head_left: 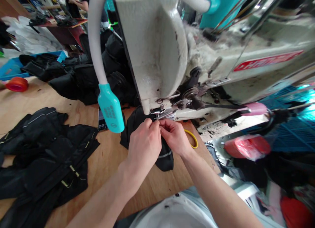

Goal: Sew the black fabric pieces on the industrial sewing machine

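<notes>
My left hand (145, 137) and my right hand (174, 136) meet just in front of the needle area of a sewing machine (157, 47). Both hands have their fingers closed, fingertips nearly touching, over a black fabric piece (166, 159). The left fingers are curled onto the fabric close to the presser foot (164, 114). Right thumb and forefinger are pinched together; whatever sits between them is too small to make out. Part of the fabric extends left of the machine head, and part hangs toward me with a grey stripe.
A teal-ended flexible lamp (111, 108) hangs left of my hands, above a phone (102, 119). Black sewn pieces (49, 152) cover the table's left side; more black bags (81, 73) are piled behind. Scissors with a yellow handle (194, 138) lie at right. An orange tape roll (17, 84) sits far left.
</notes>
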{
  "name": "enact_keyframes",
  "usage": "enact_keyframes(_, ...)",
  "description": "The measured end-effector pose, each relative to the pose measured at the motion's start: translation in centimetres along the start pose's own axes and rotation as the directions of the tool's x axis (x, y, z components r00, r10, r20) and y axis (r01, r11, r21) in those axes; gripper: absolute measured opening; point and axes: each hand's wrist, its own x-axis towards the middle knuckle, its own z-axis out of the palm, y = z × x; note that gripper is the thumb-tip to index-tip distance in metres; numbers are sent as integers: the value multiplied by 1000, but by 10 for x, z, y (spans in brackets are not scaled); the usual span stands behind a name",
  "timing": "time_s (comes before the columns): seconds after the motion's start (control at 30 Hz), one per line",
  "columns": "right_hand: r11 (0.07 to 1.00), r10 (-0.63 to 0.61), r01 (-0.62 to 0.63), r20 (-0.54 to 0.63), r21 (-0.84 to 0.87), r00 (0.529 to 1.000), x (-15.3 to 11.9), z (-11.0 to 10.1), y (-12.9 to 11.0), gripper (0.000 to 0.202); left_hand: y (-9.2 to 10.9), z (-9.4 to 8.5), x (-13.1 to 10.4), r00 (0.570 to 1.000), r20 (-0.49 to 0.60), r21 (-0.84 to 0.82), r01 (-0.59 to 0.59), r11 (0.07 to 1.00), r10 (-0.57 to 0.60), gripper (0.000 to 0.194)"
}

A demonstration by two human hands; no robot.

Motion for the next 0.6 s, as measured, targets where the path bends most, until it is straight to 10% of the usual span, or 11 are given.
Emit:
enact_keyframes(0.17, 995, 67, -67, 1, 74, 998, -3, -1, 7, 14, -28, 20, -34, 978, -168, 12, -123, 992, 123, 57)
enact_keyframes(0.37, 986, 102, -98, -23, 135, 995, -13, 4, 6, 21, -50, 30, -39, 861, -328, 28, -402, 915, 388, 44)
enact_keyframes(0.6, 966, 100, -104, 27, 238, 995, -15, 5, 7, 32, -46, 18, -29, 910, -236, -75, -368, 927, 342, 30)
